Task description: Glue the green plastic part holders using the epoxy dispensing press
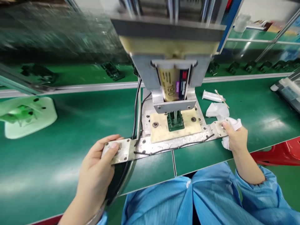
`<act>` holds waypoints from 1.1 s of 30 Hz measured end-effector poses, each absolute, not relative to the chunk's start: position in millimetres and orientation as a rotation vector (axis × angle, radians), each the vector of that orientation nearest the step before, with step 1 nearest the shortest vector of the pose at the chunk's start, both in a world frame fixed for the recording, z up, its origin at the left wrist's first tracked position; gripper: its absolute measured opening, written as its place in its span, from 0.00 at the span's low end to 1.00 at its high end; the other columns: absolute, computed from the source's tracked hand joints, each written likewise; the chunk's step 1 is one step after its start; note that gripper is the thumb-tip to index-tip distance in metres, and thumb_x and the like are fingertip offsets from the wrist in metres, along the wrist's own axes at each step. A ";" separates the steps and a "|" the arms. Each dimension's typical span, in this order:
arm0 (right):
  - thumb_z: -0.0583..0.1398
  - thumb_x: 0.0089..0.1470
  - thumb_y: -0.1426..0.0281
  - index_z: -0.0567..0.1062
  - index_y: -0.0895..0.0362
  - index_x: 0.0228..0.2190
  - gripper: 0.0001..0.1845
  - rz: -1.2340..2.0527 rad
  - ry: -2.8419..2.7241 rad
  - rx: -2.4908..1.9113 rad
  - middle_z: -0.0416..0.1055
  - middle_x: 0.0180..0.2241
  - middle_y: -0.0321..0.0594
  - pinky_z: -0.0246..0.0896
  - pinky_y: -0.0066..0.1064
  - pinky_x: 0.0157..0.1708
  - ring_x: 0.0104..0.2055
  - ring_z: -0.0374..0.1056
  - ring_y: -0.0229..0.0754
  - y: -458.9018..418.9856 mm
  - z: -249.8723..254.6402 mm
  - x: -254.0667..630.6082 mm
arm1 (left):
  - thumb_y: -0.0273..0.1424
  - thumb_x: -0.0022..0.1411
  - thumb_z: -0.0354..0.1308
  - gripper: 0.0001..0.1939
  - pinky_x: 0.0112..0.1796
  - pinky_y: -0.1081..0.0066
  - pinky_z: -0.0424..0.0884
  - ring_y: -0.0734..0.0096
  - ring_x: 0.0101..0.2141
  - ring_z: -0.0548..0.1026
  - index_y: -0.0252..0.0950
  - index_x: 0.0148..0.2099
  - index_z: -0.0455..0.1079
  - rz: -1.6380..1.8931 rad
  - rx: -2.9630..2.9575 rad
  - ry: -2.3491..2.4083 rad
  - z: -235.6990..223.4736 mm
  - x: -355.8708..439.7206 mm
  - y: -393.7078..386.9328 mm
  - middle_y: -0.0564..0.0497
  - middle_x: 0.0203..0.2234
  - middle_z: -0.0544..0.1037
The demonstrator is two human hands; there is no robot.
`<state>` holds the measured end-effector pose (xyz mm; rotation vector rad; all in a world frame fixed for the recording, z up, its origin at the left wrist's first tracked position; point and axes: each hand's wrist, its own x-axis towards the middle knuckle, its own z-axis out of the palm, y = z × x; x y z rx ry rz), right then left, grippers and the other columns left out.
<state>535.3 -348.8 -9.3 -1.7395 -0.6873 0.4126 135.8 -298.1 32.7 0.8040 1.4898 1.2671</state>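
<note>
My left hand [99, 162] is closed around the left button plate [123, 150] of a bench press, thumb on top over the button. On the other side my right hand [236, 136] grips the right button plate [217, 128] with its thumb on top. A crumpled white tissue [235, 122] is tucked in that same hand. Between the hands, a dark green plastic part [175, 125] sits in a cream fixture block [160, 137]. Just above it hangs the machine's head with a two-part glue cartridge [172, 82]; its lower tip reaches down to the green part.
Right of the machine lie a white tube [212, 96], a cotton swab [221, 98] and another crumpled tissue [217, 110]. Black cables [137, 109] run down the machine's left side. A pale green fixture [30, 117] stands at left. Several dark parts [249, 66] line the belt behind.
</note>
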 end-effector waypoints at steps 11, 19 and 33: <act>0.75 0.35 0.58 0.83 0.63 0.35 0.27 0.360 -0.647 -1.571 0.78 0.32 0.43 0.71 0.36 0.37 0.34 0.72 0.43 -345.3 4.4 528.7 | 0.34 0.44 0.76 0.22 0.30 0.78 0.74 0.70 0.31 0.76 0.34 0.42 0.77 1.375 0.903 1.486 32.5 141.2 -299.7 0.47 0.33 0.80; 0.76 0.33 0.61 0.83 0.63 0.34 0.25 0.376 -0.610 -1.506 0.77 0.29 0.39 0.70 0.34 0.36 0.31 0.70 0.40 -343.2 9.0 524.4 | 0.35 0.39 0.78 0.23 0.28 0.78 0.73 0.69 0.29 0.76 0.34 0.39 0.79 1.401 0.906 1.513 35.1 144.0 -300.1 0.47 0.32 0.82; 0.75 0.37 0.60 0.82 0.64 0.32 0.23 0.318 -0.722 -1.525 0.73 0.27 0.38 0.67 0.31 0.31 0.29 0.67 0.37 -344.5 12.4 526.9 | 0.24 0.51 0.67 0.13 0.30 0.75 0.73 0.68 0.30 0.78 0.31 0.42 0.78 1.496 1.060 1.449 23.0 138.3 -299.7 0.47 0.32 0.83</act>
